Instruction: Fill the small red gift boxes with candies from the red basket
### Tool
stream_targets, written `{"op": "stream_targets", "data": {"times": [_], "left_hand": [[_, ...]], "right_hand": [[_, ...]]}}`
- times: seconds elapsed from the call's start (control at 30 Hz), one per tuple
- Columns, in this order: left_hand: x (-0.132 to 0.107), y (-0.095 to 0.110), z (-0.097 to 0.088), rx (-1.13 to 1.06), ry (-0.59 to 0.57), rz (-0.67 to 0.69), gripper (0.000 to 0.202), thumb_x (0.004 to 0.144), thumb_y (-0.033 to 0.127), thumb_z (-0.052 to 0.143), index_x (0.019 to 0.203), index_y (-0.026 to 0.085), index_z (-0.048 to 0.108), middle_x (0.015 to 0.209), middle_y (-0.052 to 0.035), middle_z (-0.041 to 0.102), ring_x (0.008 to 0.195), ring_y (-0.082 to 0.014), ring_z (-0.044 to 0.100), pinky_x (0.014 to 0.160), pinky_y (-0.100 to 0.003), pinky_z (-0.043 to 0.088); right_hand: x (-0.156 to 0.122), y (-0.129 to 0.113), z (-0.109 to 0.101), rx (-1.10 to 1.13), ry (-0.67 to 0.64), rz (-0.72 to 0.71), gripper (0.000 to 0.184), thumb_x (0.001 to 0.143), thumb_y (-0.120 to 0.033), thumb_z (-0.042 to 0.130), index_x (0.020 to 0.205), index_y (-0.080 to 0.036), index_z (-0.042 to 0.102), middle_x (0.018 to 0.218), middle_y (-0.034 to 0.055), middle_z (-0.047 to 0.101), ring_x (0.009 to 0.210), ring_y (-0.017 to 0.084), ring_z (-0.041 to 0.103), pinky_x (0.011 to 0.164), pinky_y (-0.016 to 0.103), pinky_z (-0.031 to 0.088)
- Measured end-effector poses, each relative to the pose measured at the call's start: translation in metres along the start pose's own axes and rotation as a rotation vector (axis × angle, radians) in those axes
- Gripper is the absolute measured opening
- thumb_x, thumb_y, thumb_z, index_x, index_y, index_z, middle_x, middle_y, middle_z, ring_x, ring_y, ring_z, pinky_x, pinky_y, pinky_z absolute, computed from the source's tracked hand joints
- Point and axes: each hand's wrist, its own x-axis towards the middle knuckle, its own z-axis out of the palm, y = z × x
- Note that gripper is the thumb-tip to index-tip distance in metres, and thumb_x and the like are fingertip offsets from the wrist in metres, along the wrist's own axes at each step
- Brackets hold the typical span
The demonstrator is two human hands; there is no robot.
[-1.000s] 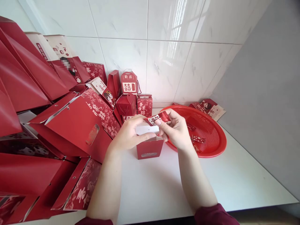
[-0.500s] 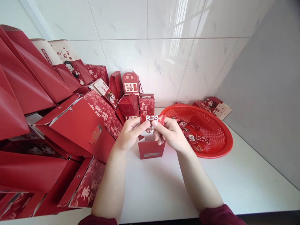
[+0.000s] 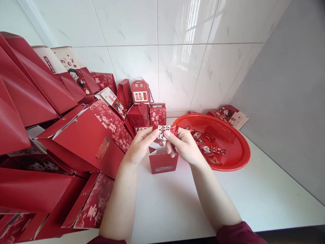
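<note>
A wrapped candy point(image 3: 164, 130), red with a white printed middle, is stretched level between both my hands. My left hand point(image 3: 139, 145) pinches its left end, thumb in front. On the other end, my right hand point(image 3: 187, 145) grips with thumb and fingers, some fingers curled beneath. Directly below the candy, a small red gift box point(image 3: 164, 162) stands upright on the white table with its top open; my fingers hide part of its rim. To the right of my right hand, a red plastic basket point(image 3: 238, 145) holds several wrapped candies point(image 3: 204, 147).
Many red gift bags and boxes point(image 3: 83, 135) are heaped on the left. Small red boxes point(image 3: 139, 115) are stacked against the tiled wall point(image 3: 134, 23). More flat packaging point(image 3: 230, 115) lies behind the basket, beside a grey panel point(image 3: 286, 101) on the right.
The candy has turned slightly between my fingers, showing more of its white printed face. Both hands stay in nearly the same place; the view has shifted a little.
</note>
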Motion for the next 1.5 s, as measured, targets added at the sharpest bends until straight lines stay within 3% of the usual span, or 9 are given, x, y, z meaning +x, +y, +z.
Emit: {"op": "stream_targets", "data": {"times": [0.13,0.3,0.5,0.67,1.03,1.13,1.23,1.37,1.5], "left_hand": [[0.001,0.002,-0.003,0.084,0.064,0.069,0.023,0.092,0.037,0.056,0.081,0.016,0.059,0.075,0.0006,0.057,0.071,-0.0101,0.053,0.069,-0.021,0.043],[0.0,0.0,-0.006,0.21,0.111,0.07,0.025,0.09,0.041,0.057,0.085,0.017,0.06,0.078,-0.0003,0.056,0.073,-0.0123,0.053,0.069,-0.023,0.043],[-0.001,0.0,-0.009,0.305,0.101,0.054,0.032,0.091,0.043,0.055,0.073,0.017,0.052,0.067,0.0022,0.047,0.064,-0.0111,0.046,0.061,-0.024,0.038],[0.0,-0.003,-0.009,0.286,0.066,0.079,0.034,0.096,0.044,0.046,0.073,0.018,0.047,0.068,0.0018,0.045,0.064,-0.0114,0.046,0.061,-0.024,0.038],[-0.002,-0.004,-0.008,0.329,0.097,0.151,0.036,0.095,0.042,0.049,0.069,0.018,0.044,0.064,0.0025,0.041,0.06,-0.0109,0.039,0.057,-0.025,0.032],[0.0,-0.007,-0.01,0.231,0.107,0.148,0.032,0.095,0.046,0.045,0.079,0.019,0.05,0.071,0.0009,0.05,0.066,-0.0131,0.047,0.064,-0.025,0.039],[0.003,-0.009,-0.015,0.219,0.117,0.146,0.027,0.095,0.043,0.042,0.095,0.02,0.056,0.09,-0.004,0.06,0.086,-0.0183,0.056,0.08,-0.029,0.044],[0.006,-0.014,-0.024,0.538,0.035,0.119,0.018,0.09,0.031,0.053,0.089,0.02,0.067,0.105,-0.0068,0.063,0.103,-0.0212,0.058,0.093,-0.033,0.043],[0.005,-0.023,-0.034,0.691,-0.105,-0.041,0.019,0.087,0.032,0.057,0.095,0.025,0.073,0.121,-0.0062,0.063,0.115,-0.0241,0.056,0.097,-0.037,0.044]], "right_hand": [[0.002,0.002,0.0,-0.052,-0.007,0.006,0.034,0.092,-0.049,0.055,0.083,-0.017,0.056,0.057,-0.0032,0.059,0.042,0.008,0.051,0.042,0.02,0.04],[0.001,0.002,0.001,-0.157,0.089,0.013,0.03,0.088,-0.049,0.061,0.095,-0.02,0.056,0.074,-0.0028,0.062,0.047,0.007,0.055,0.047,0.02,0.043],[0.001,0.001,-0.001,-0.148,0.083,0.059,0.03,0.087,-0.048,0.062,0.102,-0.022,0.056,0.065,-0.0054,0.056,0.05,0.009,0.056,0.048,0.02,0.044],[0.002,0.001,-0.004,-0.084,0.047,0.079,0.03,0.087,-0.048,0.063,0.098,-0.021,0.055,0.065,-0.0049,0.057,0.049,0.008,0.054,0.048,0.019,0.042],[0.0,0.001,-0.006,-0.067,0.018,0.053,0.03,0.084,-0.047,0.067,0.093,-0.02,0.058,0.058,-0.0043,0.057,0.05,0.01,0.054,0.045,0.019,0.04],[-0.001,-0.002,-0.008,-0.098,0.085,0.018,0.03,0.081,-0.045,0.07,0.093,-0.02,0.06,0.065,-0.0025,0.06,0.052,0.011,0.057,0.046,0.02,0.043],[-0.003,-0.006,-0.013,-0.236,0.226,-0.043,0.031,0.08,-0.044,0.071,0.097,-0.02,0.064,0.072,0.0004,0.063,0.06,0.014,0.06,0.048,0.023,0.046],[-0.004,-0.009,-0.022,-0.405,0.388,-0.154,0.023,0.082,-0.04,0.07,0.091,-0.02,0.067,0.082,0.0037,0.067,0.074,0.017,0.062,0.06,0.026,0.048],[-0.003,-0.006,-0.031,-0.621,0.537,-0.276,0.016,0.083,-0.031,0.068,0.096,-0.022,0.07,0.095,0.0046,0.068,0.085,0.018,0.062,0.068,0.029,0.049]]}}
